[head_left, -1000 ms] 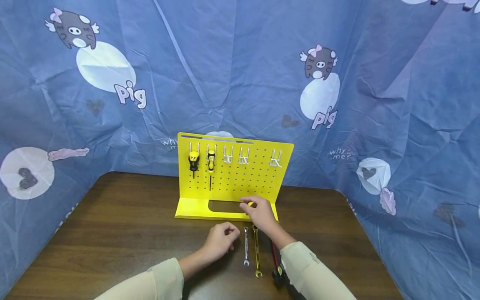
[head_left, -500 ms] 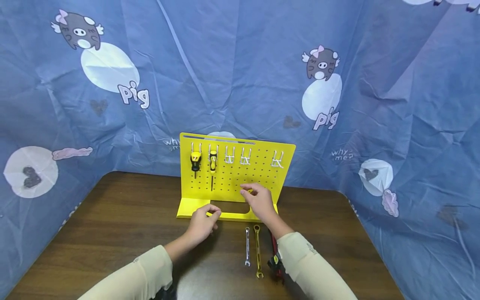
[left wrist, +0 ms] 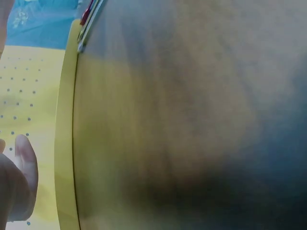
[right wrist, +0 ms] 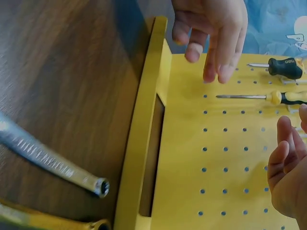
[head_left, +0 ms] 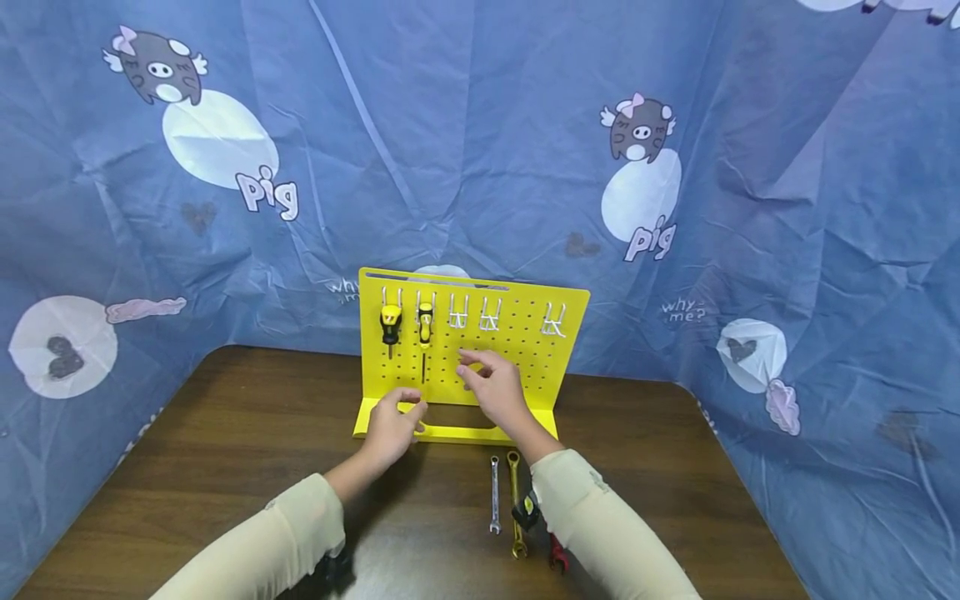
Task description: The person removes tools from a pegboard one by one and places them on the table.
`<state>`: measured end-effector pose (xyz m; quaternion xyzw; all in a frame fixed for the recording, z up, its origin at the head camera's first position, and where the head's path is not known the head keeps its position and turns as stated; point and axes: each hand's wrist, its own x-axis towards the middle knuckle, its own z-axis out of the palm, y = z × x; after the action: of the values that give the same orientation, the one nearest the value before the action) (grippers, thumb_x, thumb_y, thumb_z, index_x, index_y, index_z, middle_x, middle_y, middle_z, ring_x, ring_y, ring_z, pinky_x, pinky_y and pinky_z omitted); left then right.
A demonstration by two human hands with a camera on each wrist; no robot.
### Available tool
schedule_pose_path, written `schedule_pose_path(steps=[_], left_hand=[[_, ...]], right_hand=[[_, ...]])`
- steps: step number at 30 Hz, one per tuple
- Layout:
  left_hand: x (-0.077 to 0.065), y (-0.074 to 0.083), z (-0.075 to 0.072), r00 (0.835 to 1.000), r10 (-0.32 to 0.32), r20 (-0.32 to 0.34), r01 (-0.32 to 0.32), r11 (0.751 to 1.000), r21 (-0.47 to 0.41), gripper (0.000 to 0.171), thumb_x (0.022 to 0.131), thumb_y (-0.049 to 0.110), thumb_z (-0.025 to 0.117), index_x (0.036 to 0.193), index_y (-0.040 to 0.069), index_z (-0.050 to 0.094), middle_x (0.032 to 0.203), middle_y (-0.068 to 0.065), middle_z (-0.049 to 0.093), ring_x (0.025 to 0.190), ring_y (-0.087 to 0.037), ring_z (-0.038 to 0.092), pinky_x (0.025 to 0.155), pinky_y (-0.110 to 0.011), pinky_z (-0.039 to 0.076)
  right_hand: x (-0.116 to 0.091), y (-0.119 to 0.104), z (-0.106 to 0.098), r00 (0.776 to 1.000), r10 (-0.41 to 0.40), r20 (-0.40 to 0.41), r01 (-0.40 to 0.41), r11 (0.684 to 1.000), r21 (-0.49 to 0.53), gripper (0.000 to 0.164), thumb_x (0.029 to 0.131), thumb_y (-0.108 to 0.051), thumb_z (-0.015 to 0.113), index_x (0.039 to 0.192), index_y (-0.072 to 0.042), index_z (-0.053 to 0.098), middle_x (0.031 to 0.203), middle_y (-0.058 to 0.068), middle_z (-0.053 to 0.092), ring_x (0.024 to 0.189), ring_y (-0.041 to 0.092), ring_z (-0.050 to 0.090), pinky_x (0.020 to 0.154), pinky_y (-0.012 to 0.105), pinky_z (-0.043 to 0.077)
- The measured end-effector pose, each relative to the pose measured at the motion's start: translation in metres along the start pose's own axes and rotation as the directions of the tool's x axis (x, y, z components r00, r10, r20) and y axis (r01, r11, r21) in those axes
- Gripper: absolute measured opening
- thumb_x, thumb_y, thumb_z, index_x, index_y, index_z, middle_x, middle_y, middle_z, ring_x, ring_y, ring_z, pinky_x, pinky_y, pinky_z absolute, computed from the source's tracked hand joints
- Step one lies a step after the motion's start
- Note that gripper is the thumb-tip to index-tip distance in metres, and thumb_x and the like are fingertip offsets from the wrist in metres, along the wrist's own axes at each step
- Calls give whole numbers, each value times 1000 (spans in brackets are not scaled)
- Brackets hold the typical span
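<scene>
Left of lower centre, the left hand [head_left: 392, 423], fingers loosely bent around nothing, is before the yellow pegboard [head_left: 450, 354]. Above it a short screwdriver [head_left: 390, 323] hangs vertically, shaft down; next, a slimmer screwdriver [head_left: 425, 327] points down too. At centre, the right hand [head_left: 497, 389], thumb and fingers parted, holds nothing. Below, a silver wrench [head_left: 495, 496] and, rightward, a gold wrench [head_left: 514, 483] lie nearly parallel, forked ends toward the bottom edge.
</scene>
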<state>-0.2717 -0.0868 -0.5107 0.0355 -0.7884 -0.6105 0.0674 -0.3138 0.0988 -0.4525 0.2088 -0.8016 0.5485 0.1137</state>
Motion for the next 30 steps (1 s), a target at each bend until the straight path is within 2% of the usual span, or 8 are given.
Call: schedule_pose_path(steps=[6,10,14,16,21,30], left_hand=[[13,4,0,999,-50,-11,50,997,-55,31,99,8,64,128,-2,58,121,-20,60,87,-41,70,63,-39,59],[19,6,0,999,-50,-7,49,996,-72,33,99,7,63,131,-1,57,129,-20,57,84,-39,70,61,-37,59],[25,4,1,999,-41,-4,41,997,-60,35,100,8,63,133,0,58,132,-19,58,82,-36,70,63,-39,59],[26,4,2,999,-38,-4,37,998,-57,35,100,8,63,133,0,58,130,-19,60,81,-36,71,65,-41,60],[29,6,3,1000,-27,-12,26,999,-46,33,99,9,64,131,0,61,121,-19,63,81,-37,71,66,-45,60],[28,2,3,1000,13,-18,-14,999,-40,22,98,10,67,116,-4,71,103,-18,67,80,-42,70,53,-26,54]], right_hand=[[8,-12,11,999,15,50,-16,1000,20,35,97,-13,69,131,-7,67,115,13,70,74,19,70,50,23,50],[14,-21,17,997,6,78,-5,1000,-9,42,98,-15,68,139,-12,62,117,10,69,74,23,71,50,25,50],[21,-27,22,996,13,90,-9,999,-47,51,99,-13,66,148,-21,52,120,8,67,73,18,70,50,27,51],[25,-28,25,995,22,96,-16,998,-62,55,100,-12,65,151,-25,48,122,7,66,74,16,69,51,28,53],[31,-26,28,992,23,121,-12,996,-92,64,100,-11,63,156,-29,38,127,7,64,77,22,71,53,29,55],[35,-21,30,992,-24,127,42,990,-136,68,101,-13,62,159,-32,30,129,5,65,62,11,65,47,27,50]])
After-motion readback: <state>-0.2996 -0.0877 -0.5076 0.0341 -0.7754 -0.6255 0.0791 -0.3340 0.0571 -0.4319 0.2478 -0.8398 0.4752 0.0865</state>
